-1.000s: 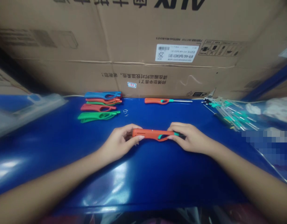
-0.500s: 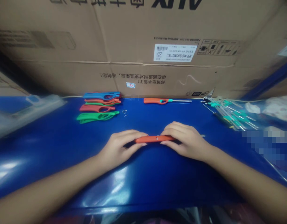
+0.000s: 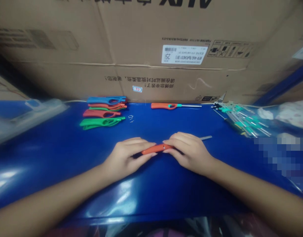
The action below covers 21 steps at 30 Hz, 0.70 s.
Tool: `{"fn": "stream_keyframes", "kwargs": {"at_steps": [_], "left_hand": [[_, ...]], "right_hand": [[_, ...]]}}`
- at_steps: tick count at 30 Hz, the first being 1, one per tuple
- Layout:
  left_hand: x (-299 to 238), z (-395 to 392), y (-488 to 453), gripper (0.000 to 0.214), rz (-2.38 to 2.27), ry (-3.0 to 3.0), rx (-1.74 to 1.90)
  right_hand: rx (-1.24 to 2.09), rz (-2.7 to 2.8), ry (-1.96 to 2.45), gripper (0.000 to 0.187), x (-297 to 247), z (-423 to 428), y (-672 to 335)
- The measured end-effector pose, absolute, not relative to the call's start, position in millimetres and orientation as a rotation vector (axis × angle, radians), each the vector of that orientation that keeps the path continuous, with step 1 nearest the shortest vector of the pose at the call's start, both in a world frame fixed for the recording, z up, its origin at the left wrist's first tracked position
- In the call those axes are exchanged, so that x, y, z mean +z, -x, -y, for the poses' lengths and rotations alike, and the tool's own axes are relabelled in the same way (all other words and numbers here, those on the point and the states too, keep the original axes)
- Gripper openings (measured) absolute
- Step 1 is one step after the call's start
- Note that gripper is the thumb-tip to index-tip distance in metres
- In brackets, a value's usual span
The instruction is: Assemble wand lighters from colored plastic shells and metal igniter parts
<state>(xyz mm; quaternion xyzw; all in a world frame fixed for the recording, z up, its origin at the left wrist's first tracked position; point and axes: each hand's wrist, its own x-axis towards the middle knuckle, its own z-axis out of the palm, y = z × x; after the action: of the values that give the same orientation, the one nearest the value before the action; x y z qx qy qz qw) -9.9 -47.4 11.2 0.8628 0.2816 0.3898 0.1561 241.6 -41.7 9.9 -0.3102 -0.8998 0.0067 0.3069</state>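
Note:
Both hands pinch an orange lighter [image 3: 155,149], a long-nosed utility kind, above the blue table. My left hand [image 3: 130,156] has its thumb and fingers closed on the left end of the handle. My right hand [image 3: 189,149] closes round the other end, its thumb and fingertips beside a small pale spot on the casing. A metal tube [image 3: 206,137] sticks out past the right hand; the part between is hidden by the fingers. Farther back lies a lighter [image 3: 163,106] with an orange body, a teal trigger and a metal tube.
Several blue, red, orange and green lighter casings [image 3: 104,113] lie at the back left, with small pale bits [image 3: 131,118] beside them. Metal tubes with teal parts [image 3: 242,118] are piled at the right. A cardboard box [image 3: 141,49] stands along the back; a clear plastic container [image 3: 30,115] is left.
The orange lighter has tilted, its right end now higher. My right hand has shifted slightly left, and more of the metal tube shows beyond it.

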Motion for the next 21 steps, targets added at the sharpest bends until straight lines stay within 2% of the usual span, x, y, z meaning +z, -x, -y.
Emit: {"fn": "stream_keyframes", "kwargs": {"at_steps": [6,17,21], "left_hand": [[7,47,8,0.024,-0.830,-2.412,0.992],[-3,42,7,0.034,-0.893,-2.400,0.880],[-2,41,7,0.032,-0.889,-2.419,0.824]], "right_hand": [[0.038,2.474,0.772,0.017,18,44,-236],[0.282,2.544,1.050,0.021,11,38,-234],[0.087,2.577,1.142,0.023,20,28,-248]]}}
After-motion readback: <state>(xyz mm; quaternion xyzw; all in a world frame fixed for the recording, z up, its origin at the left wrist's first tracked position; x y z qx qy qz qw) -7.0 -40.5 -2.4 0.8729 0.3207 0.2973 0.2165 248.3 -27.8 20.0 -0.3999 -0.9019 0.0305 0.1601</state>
